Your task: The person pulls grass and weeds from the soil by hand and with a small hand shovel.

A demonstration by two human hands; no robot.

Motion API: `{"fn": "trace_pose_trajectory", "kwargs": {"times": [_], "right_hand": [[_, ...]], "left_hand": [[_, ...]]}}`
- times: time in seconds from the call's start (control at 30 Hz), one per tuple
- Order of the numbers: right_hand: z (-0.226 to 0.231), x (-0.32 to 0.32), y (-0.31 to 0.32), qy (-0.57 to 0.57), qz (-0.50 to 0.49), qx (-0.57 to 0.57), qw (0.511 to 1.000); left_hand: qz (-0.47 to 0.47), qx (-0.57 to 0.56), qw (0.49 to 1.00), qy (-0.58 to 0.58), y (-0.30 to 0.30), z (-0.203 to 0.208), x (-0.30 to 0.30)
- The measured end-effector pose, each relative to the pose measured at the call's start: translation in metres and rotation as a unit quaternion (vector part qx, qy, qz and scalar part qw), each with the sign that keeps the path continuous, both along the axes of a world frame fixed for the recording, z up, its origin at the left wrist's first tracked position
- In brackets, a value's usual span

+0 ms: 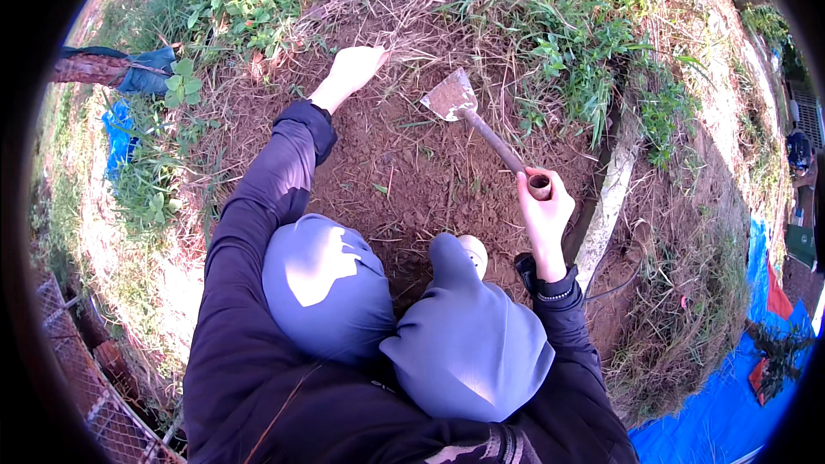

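My left hand [355, 71] reaches forward to the edge of the bare soil, its fingers closed on a tuft of dry grass [412, 50]. In my right hand [547, 210] is a small hand spade [494, 138] with a hollow pipe handle. Its flat, flared metal blade, worn and rusty, points forward and left, just above or against the soil; I cannot tell which. Between the blade and my left hand is a short stretch of brown soil [378, 146] strewn with straw. My bent knees in grey cloth [322, 288] are below.
Green weeds [593, 51] grow ahead and to the right. A long pale plank or kerb [608, 198] runs along the right side of the soil. Blue tarp [713, 430] covers the lower right. Wire fencing [82, 352] stands lower left, and a cloth-wrapped post [112, 69] upper left.
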State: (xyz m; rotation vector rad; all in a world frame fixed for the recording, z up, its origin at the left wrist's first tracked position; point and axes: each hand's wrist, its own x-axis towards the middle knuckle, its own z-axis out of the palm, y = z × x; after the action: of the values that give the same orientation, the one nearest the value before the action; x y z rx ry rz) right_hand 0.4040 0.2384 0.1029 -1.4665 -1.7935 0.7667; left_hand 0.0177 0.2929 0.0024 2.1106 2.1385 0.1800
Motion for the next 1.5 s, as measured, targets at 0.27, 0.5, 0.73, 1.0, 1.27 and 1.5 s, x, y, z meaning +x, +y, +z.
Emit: {"fn": "trace_pose_trajectory", "kwargs": {"times": [0.27,0.5,0.73,1.0,1.27,1.5], "right_hand": [[-0.091,-0.132,0.062,-0.033,-0.069,0.028,0.997],[-0.066,-0.113,0.024,-0.038,0.032,0.070,0.996],[-0.101,-0.167,0.045,-0.049,-0.057,0.055,0.996],[-0.088,-0.265,0.178,-0.103,-0.110,0.101,0.983],[-0.065,-0.229,0.178,-0.103,0.097,0.258,0.956],[-0.045,-0.199,0.155,-0.143,0.208,0.290,0.923]], "left_hand": [[0.143,0.036,0.985,-0.093,-0.079,0.029,-0.011],[0.271,0.034,0.944,-0.186,-0.174,0.027,-0.031],[0.303,0.165,0.889,-0.302,-0.214,0.025,-0.017],[0.344,0.145,0.870,-0.323,-0.243,0.043,0.007],[0.362,0.124,0.866,-0.322,-0.256,0.021,0.023],[0.311,0.162,0.879,-0.324,-0.197,0.039,0.003]]}}
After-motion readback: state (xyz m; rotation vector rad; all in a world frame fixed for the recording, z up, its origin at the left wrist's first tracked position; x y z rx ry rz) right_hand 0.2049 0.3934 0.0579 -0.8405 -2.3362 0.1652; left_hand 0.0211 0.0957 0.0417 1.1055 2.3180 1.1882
